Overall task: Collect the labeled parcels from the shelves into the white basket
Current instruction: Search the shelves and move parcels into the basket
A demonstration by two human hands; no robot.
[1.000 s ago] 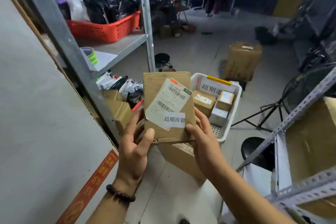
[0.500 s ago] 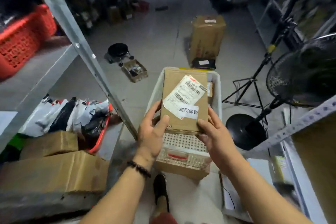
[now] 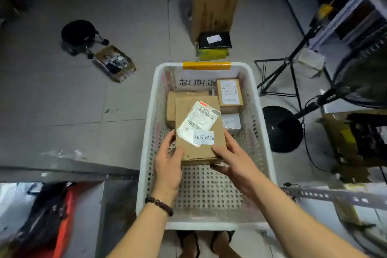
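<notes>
Evidently low inside basket [image 3: 149, 128], over the holed floor. Gripped at the near left corner by left hand [image 3: 167, 163], thumb on the top face, fingers tucked under. Held flat and label-up between both hands: parcel [image 3: 198, 131], far end overlapping a brown box [image 3: 170, 109] below. Cannot tell whether resting on that box or hanging just clear. Clasped at the near right corner by right hand [image 3: 232, 157], thumb along the edge, fingers beneath.

Looks stiff: plain cardboard, square edges, no sag between the two grips. Probably light to middling, judging by the easy hold at the corners alone. Dry card, so unlikely to slip. Worth keeping thumbs off the label [image 3: 201, 117], likely the one slick patch. Best taken by the long side edges or under the near corners.

Further right, a small box [image 3: 229, 94] and a white box [image 3: 231, 121], just beside the far right edge; worth lowering clear of both.
</notes>
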